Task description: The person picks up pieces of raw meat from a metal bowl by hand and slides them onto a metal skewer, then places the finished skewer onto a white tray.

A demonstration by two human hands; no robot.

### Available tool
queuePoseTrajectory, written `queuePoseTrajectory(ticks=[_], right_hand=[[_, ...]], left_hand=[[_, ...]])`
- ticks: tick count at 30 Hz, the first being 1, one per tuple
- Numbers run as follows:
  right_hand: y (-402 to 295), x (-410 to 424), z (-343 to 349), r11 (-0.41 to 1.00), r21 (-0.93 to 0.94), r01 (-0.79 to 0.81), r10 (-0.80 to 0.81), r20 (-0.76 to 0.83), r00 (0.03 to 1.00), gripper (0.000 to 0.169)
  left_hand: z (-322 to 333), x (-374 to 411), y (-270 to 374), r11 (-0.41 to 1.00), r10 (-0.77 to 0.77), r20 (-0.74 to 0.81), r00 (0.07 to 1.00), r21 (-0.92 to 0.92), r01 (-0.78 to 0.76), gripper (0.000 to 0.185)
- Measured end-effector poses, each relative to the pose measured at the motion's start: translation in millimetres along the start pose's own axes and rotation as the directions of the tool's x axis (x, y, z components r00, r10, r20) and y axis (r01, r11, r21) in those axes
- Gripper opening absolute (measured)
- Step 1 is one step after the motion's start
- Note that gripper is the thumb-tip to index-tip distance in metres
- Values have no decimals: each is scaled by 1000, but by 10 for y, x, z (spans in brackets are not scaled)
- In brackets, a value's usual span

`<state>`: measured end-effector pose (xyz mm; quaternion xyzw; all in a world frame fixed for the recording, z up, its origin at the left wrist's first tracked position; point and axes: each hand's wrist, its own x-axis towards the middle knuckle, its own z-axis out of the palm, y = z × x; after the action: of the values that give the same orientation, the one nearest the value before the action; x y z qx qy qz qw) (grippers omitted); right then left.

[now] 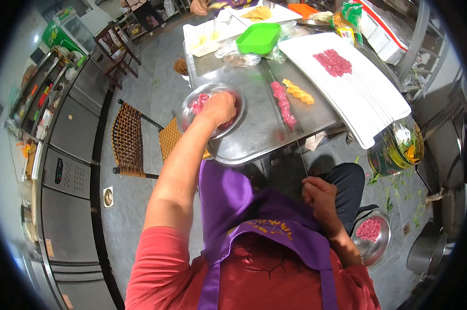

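Observation:
My left hand [220, 109] reaches into a round metal bowl [239, 95] with pieces of raw red meat [199, 103]; its fingertips are hidden, so a hold on meat cannot be told. My right hand [319, 193] grips a thin metal skewer [302, 158] that points up to the table's near edge. On the metal table [249, 145] lie several skewers, with a thick row of raw meat [283, 104] across them. Beside it rests a twisted yellow food piece [298, 92]. Meat on skewers [332, 63] lies on a long white tray [357, 100] at the right.
A green plastic tray [258, 38] and white trays stand at the table's far side. A woven chair [128, 139] is left of the table. On the right are a metal bowl of diced meat [384, 236] and a decorated bin [388, 162]. Another person's hand [198, 7] shows at the top.

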<state>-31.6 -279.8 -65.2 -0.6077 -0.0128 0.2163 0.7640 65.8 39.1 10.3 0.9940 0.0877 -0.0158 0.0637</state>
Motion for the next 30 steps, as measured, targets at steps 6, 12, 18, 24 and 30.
queuePoseTrajectory(ticks=[6, 12, 18, 24, 30], right_hand=[[8, -16, -19, 999, -3, 46, -46, 9, 999, 11], [-6, -51, -10, 998, -23, 64, -63, 32, 998, 10], [-5, -121, 75, 989, -123, 77, -60, 139, 989, 11], [50, -160, 88, 984, -141, 106, -75, 210, 975, 11], [99, -166, 89, 966, -215, 141, -90, 231, 969, 11]], left_hand=[[43, -62, -9, 979, -48, -165, 985, -204, 13, 15], [-45, -163, -343, -253, -66, 162, 985, -957, 140, 9], [72, -264, -403, -546, -5, 25, 1000, -837, 19, 5], [-25, -422, -139, -545, -129, 44, 991, -838, -34, 25], [38, -444, -102, -618, -73, 29, 997, -786, -22, 22]])
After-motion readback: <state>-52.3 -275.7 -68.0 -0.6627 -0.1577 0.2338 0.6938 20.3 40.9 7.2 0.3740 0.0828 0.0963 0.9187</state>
